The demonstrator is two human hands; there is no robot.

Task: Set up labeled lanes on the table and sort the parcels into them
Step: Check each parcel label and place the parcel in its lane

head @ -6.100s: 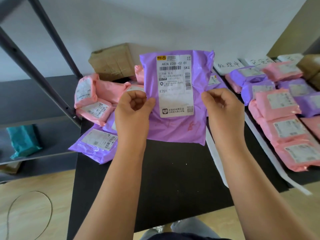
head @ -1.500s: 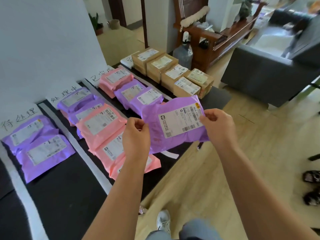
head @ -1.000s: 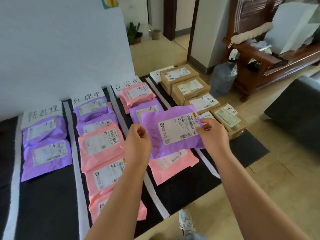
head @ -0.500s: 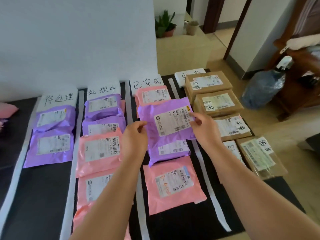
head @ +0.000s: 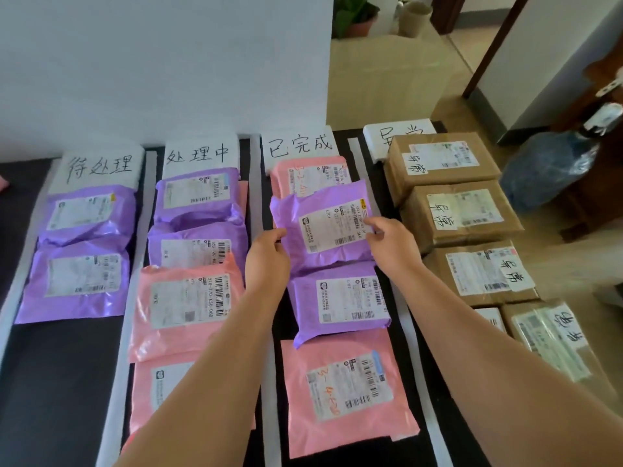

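Observation:
The black table (head: 60,382) carries four lanes split by white strips, each headed by a handwritten white label. A purple parcel (head: 323,227) lies tilted in the third lane, over a pink parcel (head: 306,173) behind it and a purple parcel (head: 340,298) in front. My left hand (head: 266,254) pinches its left edge. My right hand (head: 387,241) pinches its right edge beside the shipping label. The third lane's label (head: 298,146) stands just behind the pink parcel.
Two purple parcels (head: 84,251) fill the first lane; purple and pink ones (head: 188,298) fill the second. Several brown cartons (head: 451,214) line the fourth lane at the table's right edge. A pink parcel (head: 347,392) lies nearest me. A blue water bottle (head: 549,166) stands on the floor.
I turned from the parcel pile to the lanes, carrying the purple parcel in both hands. It has come down from mid-air onto the parcels in the third lane.

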